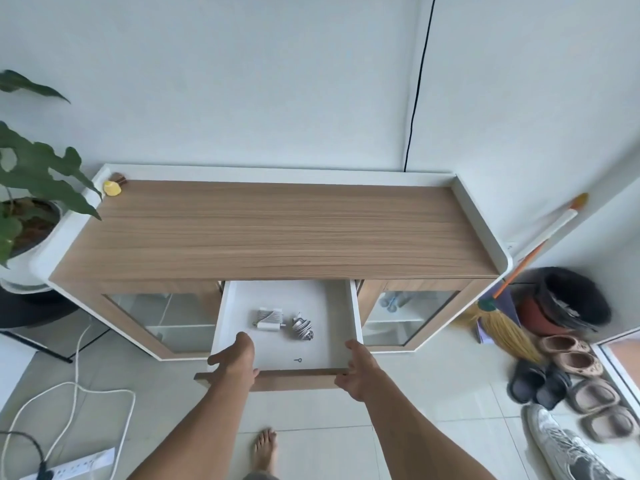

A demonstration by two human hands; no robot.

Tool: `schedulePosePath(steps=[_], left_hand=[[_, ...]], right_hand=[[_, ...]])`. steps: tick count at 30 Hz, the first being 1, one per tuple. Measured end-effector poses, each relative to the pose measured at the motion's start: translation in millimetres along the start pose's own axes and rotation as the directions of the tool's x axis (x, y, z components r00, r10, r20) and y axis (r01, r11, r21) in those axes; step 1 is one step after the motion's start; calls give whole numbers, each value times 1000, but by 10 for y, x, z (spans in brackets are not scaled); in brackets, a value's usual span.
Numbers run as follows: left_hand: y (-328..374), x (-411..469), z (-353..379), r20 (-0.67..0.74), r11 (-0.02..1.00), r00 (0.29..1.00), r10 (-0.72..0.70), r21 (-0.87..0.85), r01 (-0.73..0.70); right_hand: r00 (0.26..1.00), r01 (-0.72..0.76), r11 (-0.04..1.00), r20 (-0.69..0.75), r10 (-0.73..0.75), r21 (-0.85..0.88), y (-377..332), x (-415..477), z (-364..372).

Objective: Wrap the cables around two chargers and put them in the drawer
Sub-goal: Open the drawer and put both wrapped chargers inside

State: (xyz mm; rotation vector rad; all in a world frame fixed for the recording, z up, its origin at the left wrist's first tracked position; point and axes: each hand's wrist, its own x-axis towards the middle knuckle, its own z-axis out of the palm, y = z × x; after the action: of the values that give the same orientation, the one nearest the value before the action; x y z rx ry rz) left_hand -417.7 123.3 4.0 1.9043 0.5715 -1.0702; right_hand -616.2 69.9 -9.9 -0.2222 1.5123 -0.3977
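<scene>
The white drawer [332,306] of the wooden cabinet stands pulled out. Inside it lie two chargers with cables wound around them: a flat white one [269,319] on the left and a bundled one [302,328] to its right. A small key [298,360] lies nearer the front. My left hand [235,358] rests on the drawer's front left edge, fingers reaching over it. My right hand [356,370] holds the wooden drawer front [294,379] at its right end, fingers curled on the edge.
The cabinet top [277,230] carries a small yellow object [112,188] at the back left. A potted plant [31,202] stands left, a broom [512,306], a bin and shoes [568,375] right. A power strip [69,469] and cords lie on the floor.
</scene>
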Motion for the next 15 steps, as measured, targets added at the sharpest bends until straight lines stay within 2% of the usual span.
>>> schedulePosePath(steps=[4, 8, 12, 15], left_hand=[[61, 116, 95, -84, 997, 994, 67, 36, -65], [275, 305, 214, -31, 998, 998, 51, -41, -52], [468, 450, 416, 11, 998, 999, 32, 62, -33], [640, 497, 501, 19, 993, 998, 60, 101, -62]], right_hand=[[998, 43, 998, -52, -40, 50, -72, 96, 86], [995, 69, 990, -74, -60, 120, -251, 89, 233], [994, 99, 974, -71, -86, 203, -421, 253, 397], [988, 99, 960, -144, -62, 263, -565, 399, 528]])
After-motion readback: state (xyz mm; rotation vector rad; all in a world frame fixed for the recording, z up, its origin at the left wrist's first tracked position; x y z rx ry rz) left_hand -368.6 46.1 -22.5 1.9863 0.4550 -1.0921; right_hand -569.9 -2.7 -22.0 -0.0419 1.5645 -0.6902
